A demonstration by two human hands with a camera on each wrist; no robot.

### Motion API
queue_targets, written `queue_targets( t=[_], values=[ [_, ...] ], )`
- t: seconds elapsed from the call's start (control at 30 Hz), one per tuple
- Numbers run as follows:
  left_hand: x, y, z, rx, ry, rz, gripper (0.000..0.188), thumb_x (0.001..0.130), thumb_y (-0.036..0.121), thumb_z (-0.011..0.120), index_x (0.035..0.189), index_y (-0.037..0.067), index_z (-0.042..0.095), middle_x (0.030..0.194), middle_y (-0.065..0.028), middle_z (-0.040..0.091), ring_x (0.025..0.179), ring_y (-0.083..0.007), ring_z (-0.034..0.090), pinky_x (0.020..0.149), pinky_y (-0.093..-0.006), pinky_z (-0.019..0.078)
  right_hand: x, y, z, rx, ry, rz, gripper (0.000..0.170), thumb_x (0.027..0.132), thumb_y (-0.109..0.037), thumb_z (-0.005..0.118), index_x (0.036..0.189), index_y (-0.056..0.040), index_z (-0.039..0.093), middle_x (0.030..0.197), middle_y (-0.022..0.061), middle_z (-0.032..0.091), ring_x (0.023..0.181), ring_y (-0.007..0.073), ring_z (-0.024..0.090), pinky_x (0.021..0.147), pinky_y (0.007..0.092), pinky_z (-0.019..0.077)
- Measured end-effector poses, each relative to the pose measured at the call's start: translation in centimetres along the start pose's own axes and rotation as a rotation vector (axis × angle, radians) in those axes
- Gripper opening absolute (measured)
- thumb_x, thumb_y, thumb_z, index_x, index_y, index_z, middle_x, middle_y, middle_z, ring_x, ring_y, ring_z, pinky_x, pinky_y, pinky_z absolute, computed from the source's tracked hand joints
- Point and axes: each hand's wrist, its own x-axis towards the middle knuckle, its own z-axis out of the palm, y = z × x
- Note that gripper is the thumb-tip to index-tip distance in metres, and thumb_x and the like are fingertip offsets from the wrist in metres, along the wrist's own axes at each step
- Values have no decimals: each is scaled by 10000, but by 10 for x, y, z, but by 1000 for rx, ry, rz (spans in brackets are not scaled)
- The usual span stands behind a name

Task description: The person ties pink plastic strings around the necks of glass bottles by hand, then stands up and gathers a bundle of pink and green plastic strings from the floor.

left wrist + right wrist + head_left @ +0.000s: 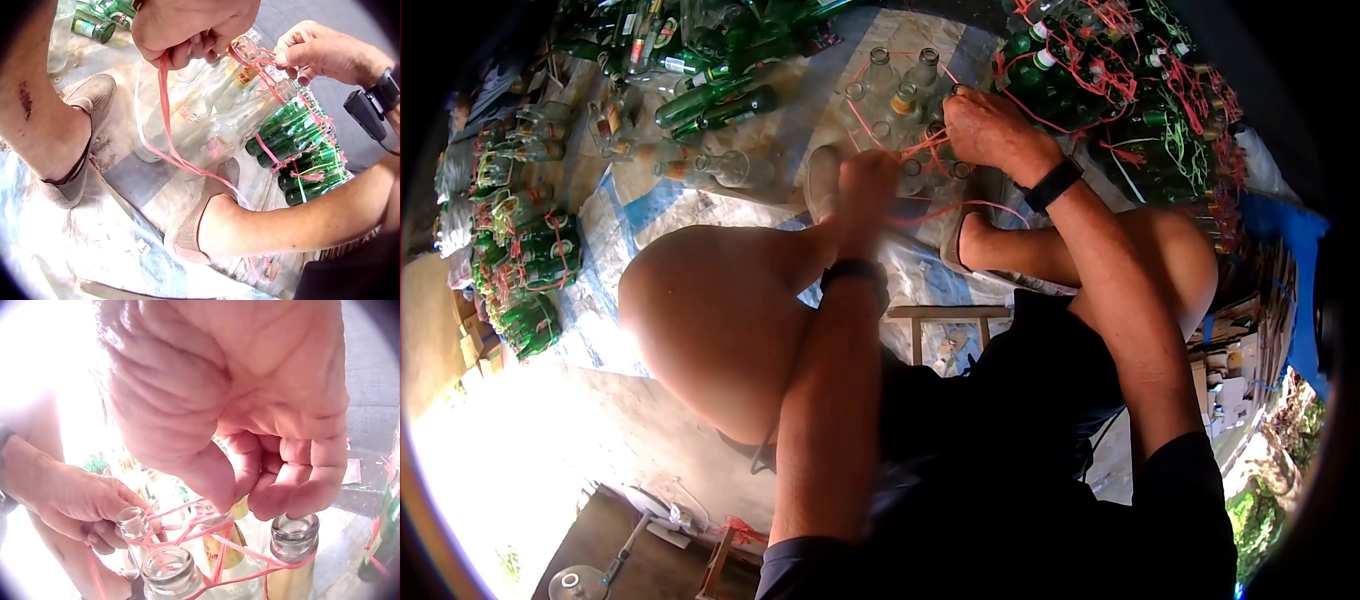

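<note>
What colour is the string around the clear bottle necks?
The string is pinkish red; it shows best in the right wrist view.

Loose green bottles (700,98) ahead-left of wooden frame (948,312); tied green bottles (1045,85) ahead-right, blue sheeting (1306,270) right, fan (578,582) behind-left.

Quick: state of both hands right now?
Left hand: closed, holding pink string.
Right hand: closed, thumb and finger pinching pink string by the necks of the clear bottles.
</note>
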Motion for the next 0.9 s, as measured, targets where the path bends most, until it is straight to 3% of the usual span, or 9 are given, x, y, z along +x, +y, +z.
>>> queue_targets(
  t=[0.07, 0.13, 0.17, 0.4, 0.47, 0.67, 0.83, 0.9],
  values=[
    [3, -12, 4, -62, -6, 16, 185, 845, 112, 590, 801, -35, 693, 589, 16, 537, 583, -44, 470, 505, -274, 401, 1, 1, 0, 0, 13, -5, 101, 786, -57, 564, 844, -8, 631, 935, 196, 654, 923, 357, 656, 781, 433, 539],
    [0, -7, 3, -79, -5, 8, 184, 847, 108, 588, 821, -32, 704, 601, 22, 549, 585, -45, 479, 507, -269, 404, 4, 0, -6, -20, -133, 39, 214, 859, -165, 619, 988, -3, 671, 1122, 222, 651, 1038, 389, 650, 850, 450, 537],
    [-1, -5, 3, -96, -3, 0, 186, 849, 105, 587, 840, -29, 716, 612, 28, 561, 586, -47, 487, 509, -265, 408, 4, -1, -8, -20, -133, 39, 214, 859, -165, 619, 988, -3, 671, 1122, 222, 651, 1038, 389, 650, 850, 450, 537],
    [2, -14, 6, -76, -16, -14, 171, 851, 94, 590, 818, -26, 708, 616, 46, 542, 580, -32, 459, 487, -256, 373, 5, -10, -17, -7, -70, 76, 174, 847, -134, 594, 948, -12, 666, 1020, 228, 678, 985, 398, 663, 812, 464, 540],
    [3, -24, 7, -95, -36, 142, 167, 863, 103, 609, 804, -22, 702, 621, 67, 521, 577, -22, 438, 473, -247, 344, 6, -10, -16, -2, -88, 98, 164, 841, -116, 582, 943, -15, 662, 1001, 233, 679, 977, 401, 663, 805, 469, 538],
    [1, -11, 3, -123, -52, 25, 176, 873, 137, 664, 803, -20, 702, 631, 74, 523, 577, -16, 429, 473, -237, 324, 17, -4, -12, 54, -24, 12, 149, 817, -82, 579, 940, -14, 631, 969, 205, 683, 951, 390, 664, 785, 470, 533],
    [1, -5, 3, -92, -15, -6, 164, 866, 137, 666, 816, -13, 711, 624, 62, 543, 576, -23, 441, 480, -245, 338, 21, -14, -29, 16, -120, 18, 242, 739, -63, 701, 964, -23, 624, 983, 160, 689, 989, 355, 661, 789, 439, 540],
    [0, 1, -1, -29, -10, 7, 155, 857, 136, 668, 825, -8, 716, 613, 45, 560, 576, -28, 455, 487, -254, 359, 23, -14, -22, 38, -50, -30, 165, 740, -11, 636, 903, -2, 610, 914, 187, 675, 901, 371, 665, 743, 450, 541]
  ],
)
